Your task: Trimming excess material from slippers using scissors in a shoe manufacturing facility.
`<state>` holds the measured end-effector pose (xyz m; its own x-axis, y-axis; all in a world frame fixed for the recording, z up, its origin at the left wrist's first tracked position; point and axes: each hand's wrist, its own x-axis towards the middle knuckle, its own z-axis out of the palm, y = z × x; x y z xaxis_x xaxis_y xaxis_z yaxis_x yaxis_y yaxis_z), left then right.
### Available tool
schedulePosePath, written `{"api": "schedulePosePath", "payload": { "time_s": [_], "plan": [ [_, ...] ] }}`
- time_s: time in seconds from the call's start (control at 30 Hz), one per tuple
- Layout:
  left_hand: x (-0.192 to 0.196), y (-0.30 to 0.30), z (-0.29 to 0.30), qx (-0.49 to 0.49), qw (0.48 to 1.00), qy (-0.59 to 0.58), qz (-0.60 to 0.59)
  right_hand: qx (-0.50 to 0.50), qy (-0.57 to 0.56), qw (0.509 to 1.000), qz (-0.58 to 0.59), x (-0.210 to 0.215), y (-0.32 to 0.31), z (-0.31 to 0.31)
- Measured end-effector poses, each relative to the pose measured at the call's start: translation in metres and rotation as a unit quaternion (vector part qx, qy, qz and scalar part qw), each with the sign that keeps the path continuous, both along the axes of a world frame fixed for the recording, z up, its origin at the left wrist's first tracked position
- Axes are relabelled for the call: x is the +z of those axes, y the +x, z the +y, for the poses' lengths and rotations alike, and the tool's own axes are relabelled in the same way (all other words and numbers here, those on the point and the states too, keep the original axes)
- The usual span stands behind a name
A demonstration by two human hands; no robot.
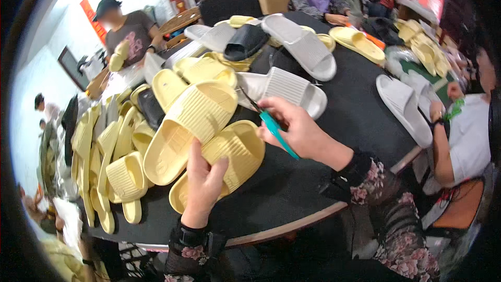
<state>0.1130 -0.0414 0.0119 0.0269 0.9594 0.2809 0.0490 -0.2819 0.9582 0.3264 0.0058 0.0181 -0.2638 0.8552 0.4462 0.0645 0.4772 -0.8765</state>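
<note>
My left hand (204, 180) is closed on the near edge of a pale yellow slide slipper (201, 112), which is tilted with its open heel toward me. A second yellow slipper (241, 149) sits under and beside that hand; whether the hidden fingers also grip it I cannot tell. My right hand (300, 130) is closed around teal-handled snips (279, 134). Their dark, narrow tip points up and left, close to the held slipper's strap edge. Just beyond the tip lies a pale grey slipper (287, 86) with a ribbed strap.
Yellow slippers (125, 177) crowd the left of the black table (334, 172). Grey slippers (308, 49) and a black one (245, 42) lie farther back. Another grey slipper (402, 104) rests near the right edge. People sit around the table, one (467, 136) close on my right.
</note>
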Motion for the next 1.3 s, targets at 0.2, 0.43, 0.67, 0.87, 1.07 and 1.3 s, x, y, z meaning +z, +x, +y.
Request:
{"api": "schedulePosePath", "payload": {
  "time_s": [0.2, 0.43, 0.67, 0.87, 1.07, 1.3],
  "plan": [
    [-0.009, -0.006, -0.003, -0.027, 0.998, 0.012, 0.053, -0.025, 0.001, 0.988, -0.150, 0.005, -0.003, -0.011],
    [-0.002, 0.004, -0.008, -0.067, 0.997, -0.006, 0.037, -0.036, -0.003, 0.985, -0.169, 0.002, 0.004, -0.010],
    [0.002, 0.009, -0.011, -0.085, 0.995, -0.009, 0.045, -0.026, 0.027, 0.986, -0.164, 0.004, 0.007, -0.006],
    [0.005, 0.000, -0.011, -0.107, 0.989, -0.087, 0.048, -0.017, 0.003, 0.990, -0.139, 0.000, -0.001, -0.007],
    [-0.003, 0.005, 0.000, -0.154, 0.977, -0.144, -0.035, -0.027, -0.072, 0.996, -0.054, -0.006, 0.009, -0.006],
    [-0.013, -0.008, -0.011, -0.108, 0.969, -0.213, -0.058, -0.071, 0.091, 0.992, -0.042, -0.022, -0.008, 0.007]
  ]
}}
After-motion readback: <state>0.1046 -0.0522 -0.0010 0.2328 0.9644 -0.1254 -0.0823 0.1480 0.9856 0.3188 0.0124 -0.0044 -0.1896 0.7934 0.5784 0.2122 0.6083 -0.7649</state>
